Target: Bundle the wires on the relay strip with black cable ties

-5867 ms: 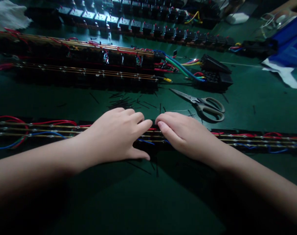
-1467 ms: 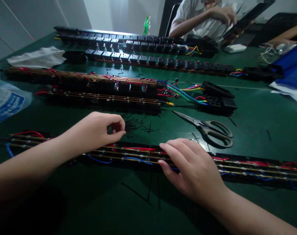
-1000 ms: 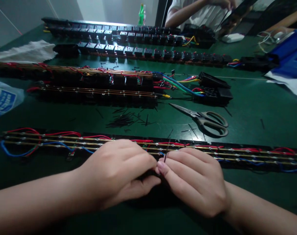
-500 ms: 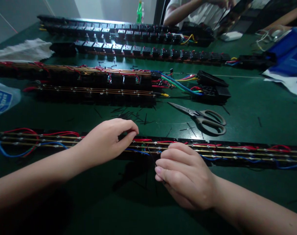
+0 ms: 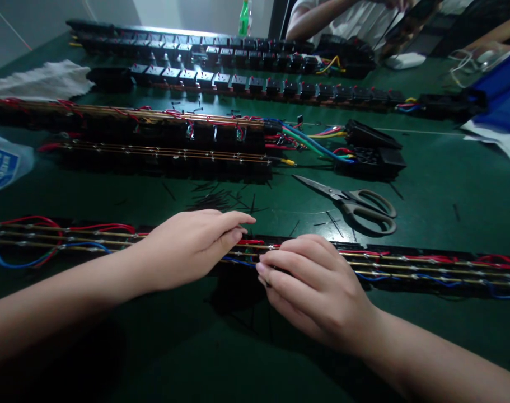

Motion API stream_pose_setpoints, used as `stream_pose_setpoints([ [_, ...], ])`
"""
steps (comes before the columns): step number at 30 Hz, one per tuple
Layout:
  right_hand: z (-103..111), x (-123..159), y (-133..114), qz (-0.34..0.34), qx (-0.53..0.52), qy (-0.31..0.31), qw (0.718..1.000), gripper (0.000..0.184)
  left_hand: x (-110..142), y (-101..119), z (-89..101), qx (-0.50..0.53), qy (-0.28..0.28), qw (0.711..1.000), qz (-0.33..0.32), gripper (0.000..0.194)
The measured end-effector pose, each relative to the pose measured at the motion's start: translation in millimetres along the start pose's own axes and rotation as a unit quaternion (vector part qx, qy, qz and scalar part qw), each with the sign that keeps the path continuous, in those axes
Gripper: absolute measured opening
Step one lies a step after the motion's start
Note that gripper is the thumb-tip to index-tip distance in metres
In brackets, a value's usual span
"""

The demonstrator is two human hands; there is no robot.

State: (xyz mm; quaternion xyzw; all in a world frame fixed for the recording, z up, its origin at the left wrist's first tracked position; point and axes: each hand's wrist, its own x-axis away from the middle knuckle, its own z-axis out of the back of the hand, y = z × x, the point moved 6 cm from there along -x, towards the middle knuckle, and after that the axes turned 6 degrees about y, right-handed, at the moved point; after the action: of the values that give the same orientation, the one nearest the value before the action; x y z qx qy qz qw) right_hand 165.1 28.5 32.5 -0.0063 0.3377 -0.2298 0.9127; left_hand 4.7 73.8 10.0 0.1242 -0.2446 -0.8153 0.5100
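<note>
Across the table in front of me lies a long black power strip body (image 5: 431, 263), its open side showing brass rails, red wires and blue wires. My left hand (image 5: 191, 246) rests over its middle, fingers stretched forward and thumb a little apart, with nothing visible between them. Close to its right, my right hand (image 5: 317, 285) is closed at the strip's near edge, thumb against the fingers. Only a small dark bit shows at its fingertips; the thin black strip it pinches is mostly hidden. Scissors (image 5: 351, 204) lie beyond my right hand.
Thin black offcuts (image 5: 213, 200) are scattered behind my left hand. Farther back lie a wired strip (image 5: 162, 120) with a black end housing (image 5: 376, 154) and a socket row (image 5: 238, 84). A cloth (image 5: 40, 81) and a plastic bag (image 5: 5, 162) are left; another person's arm (image 5: 317, 19) is behind.
My left hand has shifted right and its index finger has straightened away from the thumb. My right hand has moved slightly up and left, closer to the rails. The view has shifted slightly.
</note>
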Motion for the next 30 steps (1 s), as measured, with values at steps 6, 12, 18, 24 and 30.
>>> stream_pose_setpoints([
  [6,-2.8,1.9,0.4,0.008,0.000,0.005,1.000,0.012,-4.8,-2.2,0.2,0.076,-0.048,0.996,0.009,0.036],
  [12,-2.1,-10.4,3.9,-0.005,-0.022,-0.025,0.999,0.012,-24.5,-1.3,1.8,0.170,-0.055,0.983,0.043,0.027],
  [18,-7.0,-30.4,13.2,-0.043,-0.086,-0.087,0.992,0.013,-33.1,-15.2,-8.3,0.406,-0.082,0.892,0.182,0.028],
  [24,-7.3,-22.9,13.6,-0.021,-0.071,-0.036,0.997,0.008,-32.3,-16.0,-8.0,0.405,-0.078,0.899,0.149,0.015],
  [30,-2.7,-16.6,8.6,0.042,0.063,-0.027,0.997,0.011,-33.1,-19.8,-9.1,0.370,-0.060,0.918,0.129,0.020],
])
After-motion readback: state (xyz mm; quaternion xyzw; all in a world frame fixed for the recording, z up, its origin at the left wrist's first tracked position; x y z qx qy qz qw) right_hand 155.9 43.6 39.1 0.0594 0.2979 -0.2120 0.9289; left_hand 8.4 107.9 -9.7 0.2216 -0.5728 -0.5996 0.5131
